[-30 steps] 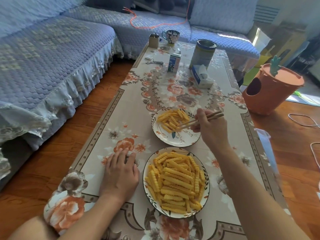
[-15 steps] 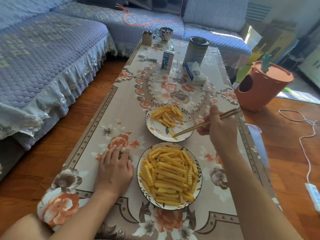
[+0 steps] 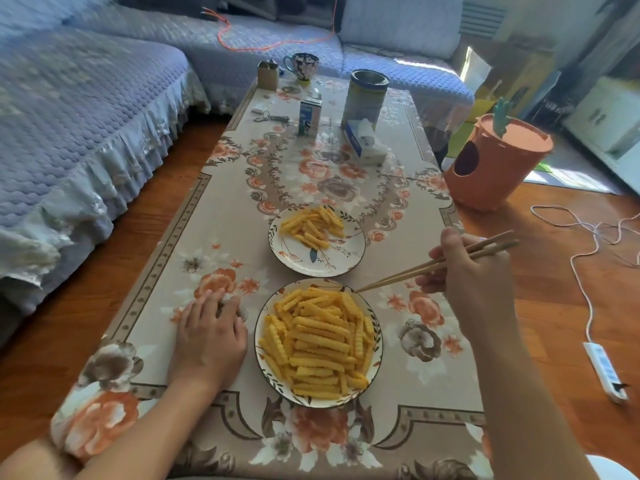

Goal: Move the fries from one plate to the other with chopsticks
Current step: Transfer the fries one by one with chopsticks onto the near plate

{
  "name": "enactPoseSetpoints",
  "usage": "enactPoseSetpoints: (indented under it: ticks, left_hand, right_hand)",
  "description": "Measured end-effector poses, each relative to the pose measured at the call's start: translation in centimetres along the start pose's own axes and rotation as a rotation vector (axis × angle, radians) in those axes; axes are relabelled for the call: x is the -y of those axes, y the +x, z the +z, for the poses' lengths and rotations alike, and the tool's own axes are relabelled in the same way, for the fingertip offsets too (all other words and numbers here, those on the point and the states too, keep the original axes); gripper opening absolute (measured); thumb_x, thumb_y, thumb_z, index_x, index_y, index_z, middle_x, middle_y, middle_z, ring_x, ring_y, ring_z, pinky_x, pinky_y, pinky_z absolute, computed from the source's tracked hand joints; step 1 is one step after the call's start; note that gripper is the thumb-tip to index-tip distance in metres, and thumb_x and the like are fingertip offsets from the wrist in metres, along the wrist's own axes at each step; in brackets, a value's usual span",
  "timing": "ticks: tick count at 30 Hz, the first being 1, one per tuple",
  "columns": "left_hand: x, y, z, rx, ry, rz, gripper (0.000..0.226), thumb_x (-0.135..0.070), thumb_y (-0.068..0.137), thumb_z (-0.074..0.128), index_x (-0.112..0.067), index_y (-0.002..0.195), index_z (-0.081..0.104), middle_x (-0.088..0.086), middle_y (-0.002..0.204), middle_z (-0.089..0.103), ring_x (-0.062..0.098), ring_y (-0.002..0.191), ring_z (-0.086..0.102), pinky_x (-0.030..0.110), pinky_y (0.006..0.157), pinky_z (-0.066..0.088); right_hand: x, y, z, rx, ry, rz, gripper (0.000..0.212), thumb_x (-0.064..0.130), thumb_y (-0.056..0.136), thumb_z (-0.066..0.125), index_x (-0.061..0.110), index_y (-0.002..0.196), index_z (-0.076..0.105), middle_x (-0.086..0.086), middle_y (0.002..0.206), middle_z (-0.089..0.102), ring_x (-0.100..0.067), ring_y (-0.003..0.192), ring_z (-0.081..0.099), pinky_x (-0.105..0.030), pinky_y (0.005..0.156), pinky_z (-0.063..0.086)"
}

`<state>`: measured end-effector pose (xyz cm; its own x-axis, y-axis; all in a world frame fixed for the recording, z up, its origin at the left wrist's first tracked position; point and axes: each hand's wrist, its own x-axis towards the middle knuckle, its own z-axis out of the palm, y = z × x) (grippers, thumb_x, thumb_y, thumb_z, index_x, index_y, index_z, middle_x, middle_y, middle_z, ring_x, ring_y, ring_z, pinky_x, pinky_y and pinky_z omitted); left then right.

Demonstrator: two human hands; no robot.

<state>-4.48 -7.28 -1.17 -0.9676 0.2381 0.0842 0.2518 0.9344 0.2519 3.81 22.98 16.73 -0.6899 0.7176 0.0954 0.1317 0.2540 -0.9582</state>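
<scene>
Fingers (image 3: 434, 254) of right hand (image 3: 474, 271) grip chopsticks (image 3: 433, 265), tips just beside fries (image 3: 318, 341).

Home living room. A long low coffee table (image 3: 214, 216) carries a beige floral tablecloth (image 3: 346, 188) and sits in the angle of an L-shaped sofa (image 3: 86, 109) dressed in a quilted blue-grey cover with a frilled skirt. The floor is warm-toned wood (image 3: 166, 188).

Domestic clutter at the table's far end: patterned mug (image 3: 304, 65), tall tin can (image 3: 367, 97), small milk carton (image 3: 309, 117), tissue pack (image 3: 363, 140).

Beside the table stands an orange carrot-shaped bin (image 3: 495, 168). An orange cable (image 3: 263, 46) lies across the sofa seat; a white power strip (image 3: 604, 370) with its cord lies on the floor at right. Daylight falls on the sofa's far end.
</scene>
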Motion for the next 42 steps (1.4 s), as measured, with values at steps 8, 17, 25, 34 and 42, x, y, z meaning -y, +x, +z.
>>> enactPoseSetpoints:
  ticks: [8,17,25,34,42]
  left_hand:
    - [0.4,0.3,0.3,0.012,0.023,0.013,0.048,-0.035,0.090,0.036,-0.022,0.130,0.060,0.009,0.143,0.054,0.030,0.139,0.042,0.050,0.118,0.033]
    - [0.5,0.3,0.5,0.026,0.026,0.015,0.050,-0.037,0.091,0.032,-0.024,0.133,0.057,0.008,0.145,0.052,0.028,0.141,0.041,0.050,0.119,0.031]
    - [0.5,0.3,0.7,0.034,0.018,0.011,0.053,-0.038,0.092,0.030,-0.024,0.134,0.058,0.008,0.146,0.052,0.028,0.142,0.040,0.049,0.120,0.030]
    - [0.5,0.3,0.5,0.038,0.021,0.003,0.051,-0.037,0.092,0.034,-0.024,0.136,0.057,0.008,0.146,0.052,0.027,0.141,0.040,0.048,0.121,0.029]
    - [0.3,0.0,0.3,0.015,0.015,0.006,0.048,-0.035,0.091,0.036,-0.021,0.131,0.060,0.011,0.142,0.055,0.030,0.137,0.043,0.051,0.117,0.034]
  right_hand:
    - [-1.1,4.0,5.2,0.044,0.024,-0.052,0.036,0.031,0.105,0.057,0.008,0.082,0.072,-0.010,0.063,0.072,-0.026,0.055,0.072,-0.041,0.059,0.064]
    - [-2.5,5.3,11.9,0.180,-0.115,-0.149,0.035,0.031,0.105,0.056,0.010,0.084,0.075,-0.008,0.064,0.073,-0.018,0.055,0.073,-0.046,0.066,0.064]
    - [-3.3,4.9,12.0,0.151,-0.104,-0.120,0.042,0.034,0.105,0.054,0.005,0.081,0.072,-0.008,0.059,0.070,-0.021,0.051,0.070,-0.050,0.064,0.062]
    - [-1.2,3.0,5.9,0.074,0.002,0.034,0.052,0.040,0.107,0.049,0.001,0.079,0.069,-0.016,0.062,0.071,-0.027,0.051,0.070,-0.034,0.054,0.062]
    - [0.8,-0.9,-0.2,0.027,0.047,0.105,0.053,0.038,0.107,0.048,-0.004,0.081,0.066,-0.017,0.058,0.069,-0.033,0.052,0.071,-0.037,0.052,0.062]
